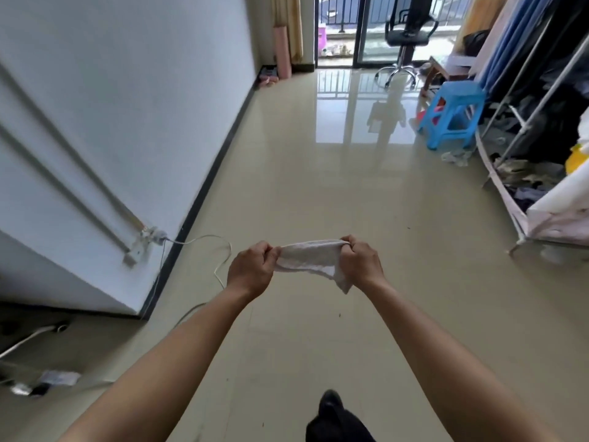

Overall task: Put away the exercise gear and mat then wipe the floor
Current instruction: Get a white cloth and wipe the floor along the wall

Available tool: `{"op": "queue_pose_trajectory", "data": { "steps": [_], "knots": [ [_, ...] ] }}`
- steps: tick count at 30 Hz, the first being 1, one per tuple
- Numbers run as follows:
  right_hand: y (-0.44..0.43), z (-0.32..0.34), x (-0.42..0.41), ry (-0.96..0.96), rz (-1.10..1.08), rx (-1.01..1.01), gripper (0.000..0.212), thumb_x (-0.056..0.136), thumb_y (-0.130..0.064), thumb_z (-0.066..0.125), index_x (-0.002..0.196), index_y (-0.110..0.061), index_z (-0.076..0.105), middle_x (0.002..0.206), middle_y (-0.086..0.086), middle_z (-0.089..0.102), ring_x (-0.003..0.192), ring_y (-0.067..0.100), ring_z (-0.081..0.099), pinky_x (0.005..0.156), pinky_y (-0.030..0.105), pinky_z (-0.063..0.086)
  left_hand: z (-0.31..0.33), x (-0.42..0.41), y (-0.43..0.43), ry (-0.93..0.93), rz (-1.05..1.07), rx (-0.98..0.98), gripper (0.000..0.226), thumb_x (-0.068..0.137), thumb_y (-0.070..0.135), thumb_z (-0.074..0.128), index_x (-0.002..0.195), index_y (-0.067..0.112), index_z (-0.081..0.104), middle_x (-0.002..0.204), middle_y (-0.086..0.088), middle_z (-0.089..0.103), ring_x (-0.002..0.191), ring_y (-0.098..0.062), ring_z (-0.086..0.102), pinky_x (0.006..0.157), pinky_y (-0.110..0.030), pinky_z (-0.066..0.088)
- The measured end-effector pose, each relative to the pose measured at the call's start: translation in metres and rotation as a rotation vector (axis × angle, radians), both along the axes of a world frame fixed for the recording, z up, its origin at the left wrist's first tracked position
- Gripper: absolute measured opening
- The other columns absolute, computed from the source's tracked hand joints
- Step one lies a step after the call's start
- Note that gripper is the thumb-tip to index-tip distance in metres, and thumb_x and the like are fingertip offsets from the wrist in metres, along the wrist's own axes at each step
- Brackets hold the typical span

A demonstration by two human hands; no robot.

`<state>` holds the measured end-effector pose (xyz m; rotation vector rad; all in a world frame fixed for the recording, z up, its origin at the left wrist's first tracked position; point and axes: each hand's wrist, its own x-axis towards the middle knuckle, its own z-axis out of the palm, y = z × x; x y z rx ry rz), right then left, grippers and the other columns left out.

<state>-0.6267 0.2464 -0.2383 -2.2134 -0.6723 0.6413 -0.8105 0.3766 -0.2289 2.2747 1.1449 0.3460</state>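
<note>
A white cloth [307, 258] is stretched between both hands above the glossy beige tiled floor [318, 186]. My left hand [251, 269] grips its left end with curled fingers. My right hand [360, 261] grips the right end, and a corner of the cloth hangs below it. A rolled pink mat [282, 52] stands upright in the far corner beside the curtain. My dark foot [331, 406] shows at the bottom edge.
A white wall [127, 106] with a dark skirting runs along the left, with a white cable [220, 250] trailing on the floor. A blue plastic stool [452, 113], a clothes rack [541, 122] and an office chair [408, 36] stand at the right and back.
</note>
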Motion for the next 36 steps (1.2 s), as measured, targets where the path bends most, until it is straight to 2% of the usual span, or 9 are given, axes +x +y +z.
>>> {"op": "queue_pose_trajectory", "data": {
  "steps": [3, 5, 12, 19, 24, 29, 33, 36],
  "knots": [
    [0.073, 0.017, 0.058, -0.018, 0.049, 0.002, 0.026, 0.092, -0.038, 0.047, 0.101, -0.023, 0.066, 0.100, 0.008, 0.071, 0.097, 0.029, 0.064, 0.082, 0.035, 0.049, 0.014, 0.053, 0.065, -0.014, 0.043, 0.030, 0.032, 0.098, 0.040, 0.049, 0.083, 0.014, 0.059, 0.074, -0.002, 0.062, 0.075, -0.030, 0.060, 0.065, -0.038, 0.046],
    [0.122, 0.024, 0.086, -0.006, 0.077, 0.004, 0.027, 0.092, -0.041, 0.049, 0.101, -0.022, 0.065, 0.100, 0.008, 0.071, 0.097, 0.028, 0.063, 0.082, 0.035, 0.048, 0.021, 0.079, 0.109, -0.022, 0.049, 0.060, 0.027, 0.098, 0.036, 0.050, 0.085, 0.015, 0.061, 0.078, -0.002, 0.063, 0.075, -0.028, 0.059, 0.065, -0.037, 0.046],
    [0.292, -0.001, 0.177, 0.017, 0.160, -0.034, 0.027, 0.095, -0.033, 0.049, 0.110, -0.020, 0.067, 0.110, 0.009, 0.071, 0.105, 0.028, 0.063, 0.086, 0.033, 0.046, -0.008, 0.161, 0.271, 0.044, 0.068, 0.079, 0.020, 0.098, 0.030, 0.050, 0.097, 0.017, 0.066, 0.095, -0.004, 0.069, 0.084, -0.025, 0.063, 0.070, -0.034, 0.050],
    [0.464, -0.020, 0.282, 0.017, 0.153, -0.137, 0.026, 0.096, -0.029, 0.049, 0.111, -0.020, 0.069, 0.109, 0.009, 0.072, 0.106, 0.027, 0.064, 0.085, 0.031, 0.046, -0.033, 0.266, 0.451, 0.040, 0.069, -0.001, 0.025, 0.098, 0.038, 0.050, 0.097, 0.018, 0.066, 0.092, -0.003, 0.072, 0.086, -0.028, 0.066, 0.070, -0.036, 0.052],
    [0.576, -0.001, 0.370, 0.013, 0.097, -0.113, 0.027, 0.097, -0.028, 0.049, 0.112, -0.020, 0.069, 0.108, 0.008, 0.072, 0.105, 0.027, 0.064, 0.085, 0.032, 0.047, -0.017, 0.360, 0.571, 0.048, 0.047, -0.010, 0.025, 0.099, 0.038, 0.049, 0.096, 0.018, 0.064, 0.090, -0.002, 0.071, 0.084, -0.027, 0.064, 0.064, -0.032, 0.045],
    [0.656, -0.014, 0.438, 0.079, 0.078, -0.085, 0.026, 0.097, -0.029, 0.050, 0.111, -0.020, 0.070, 0.105, 0.005, 0.072, 0.101, 0.024, 0.064, 0.084, 0.032, 0.047, -0.026, 0.428, 0.657, 0.090, -0.001, 0.022, 0.024, 0.098, 0.037, 0.050, 0.095, 0.018, 0.065, 0.095, -0.004, 0.065, 0.085, -0.025, 0.062, 0.069, -0.034, 0.050],
    [0.742, -0.040, 0.500, 0.119, 0.172, -0.096, 0.026, 0.095, -0.026, 0.050, 0.113, -0.021, 0.069, 0.107, 0.005, 0.072, 0.103, 0.025, 0.064, 0.085, 0.031, 0.047, -0.042, 0.481, 0.729, 0.149, 0.085, 0.038, 0.025, 0.096, 0.039, 0.053, 0.099, 0.020, 0.069, 0.098, -0.004, 0.056, 0.086, -0.023, 0.059, 0.073, -0.034, 0.051],
    [0.809, -0.046, 0.537, 0.172, 0.266, -0.117, 0.028, 0.094, -0.024, 0.050, 0.114, -0.023, 0.068, 0.110, 0.004, 0.072, 0.106, 0.024, 0.065, 0.086, 0.030, 0.048, -0.041, 0.509, 0.772, 0.183, 0.159, 0.013, 0.022, 0.096, 0.037, 0.054, 0.099, 0.020, 0.069, 0.098, -0.002, 0.057, 0.088, -0.022, 0.060, 0.075, -0.035, 0.052]
  ]
}}
